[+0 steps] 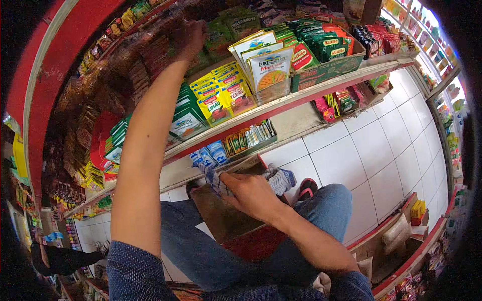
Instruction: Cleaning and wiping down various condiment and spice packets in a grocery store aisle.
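My right hand [246,193] grips a striped blue and white cloth [279,180] above a brown box [226,218] between my knees. Its fingers close on the bunched middle, and both ends stick out. My left hand [190,37] reaches up to the dark back of the shelf, beside green seasoning packets [218,37]; shadow and blur hide its fingers. Below and right of that hand stand yellow seasoning sachets [222,92] and white seasoning pouches [271,67] along the shelf's front edge [312,90].
An open carton of green packets [327,69] stands farther right on the shelf. Below are small sachets in a tray [250,139] and blue and white packs [211,154]. White floor tiles [339,146] lie to the right. A low red-edged shelf [404,271] curves at lower right.
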Motion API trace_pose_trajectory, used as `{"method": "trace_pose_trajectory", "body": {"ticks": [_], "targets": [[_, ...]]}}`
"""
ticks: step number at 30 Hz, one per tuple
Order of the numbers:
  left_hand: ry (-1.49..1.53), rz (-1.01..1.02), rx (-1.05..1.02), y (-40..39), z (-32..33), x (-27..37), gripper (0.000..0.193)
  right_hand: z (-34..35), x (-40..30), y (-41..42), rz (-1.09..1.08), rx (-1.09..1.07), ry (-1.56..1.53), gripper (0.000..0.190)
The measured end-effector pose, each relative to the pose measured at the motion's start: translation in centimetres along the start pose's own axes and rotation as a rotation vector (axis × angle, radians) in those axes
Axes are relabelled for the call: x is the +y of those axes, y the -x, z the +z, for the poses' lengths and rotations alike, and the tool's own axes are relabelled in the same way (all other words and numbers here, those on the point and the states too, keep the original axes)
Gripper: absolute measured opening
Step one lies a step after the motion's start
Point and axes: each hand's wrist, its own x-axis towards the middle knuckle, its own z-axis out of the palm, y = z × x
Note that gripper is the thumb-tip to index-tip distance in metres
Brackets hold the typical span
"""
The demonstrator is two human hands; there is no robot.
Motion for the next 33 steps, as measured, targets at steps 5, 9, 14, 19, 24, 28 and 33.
{"method": "trace_pose_trajectory", "body": {"ticks": [5, 9, 14, 19, 24, 28, 33], "targets": [[0.293, -0.131, -0.180, -2.3, -1.5, 2.1, 0.030, -0.7, 1.3, 0.2, 0.052, 0.017, 0.032, 0.040], [0.289, -0.175, 0.134, -2.2, -8.0, -9.5, 0.035, 0.1, -1.5, -1.3, -0.069, 0.027, -0.039, 0.033], [0.432, -0.357, 0.474, 4.0, -16.6, 1.2, 0.024, -1.4, -0.4, -0.9, 0.140, 0.301, -0.410, 0.025], [0.898, -0.616, 0.539, 14.2, -24.3, 6.7, 0.020, -1.7, 0.9, -0.9, 0.322, 0.367, -0.926, 0.028], [0.843, -0.817, 0.456, 27.1, -24.2, 13.2, 0.014, -0.8, 0.9, -1.4, 0.440, 0.534, -1.265, 0.036], [1.600, -1.552, 0.222, 30.6, -22.6, 18.2, 0.022, 1.4, 0.4, -1.2, 0.409, 0.474, -0.949, 0.047], [2.313, -1.404, 0.185, 29.6, -24.0, 19.9, 0.037, 2.7, -1.3, -1.2, 0.024, 0.340, -0.184, 0.030]]}}
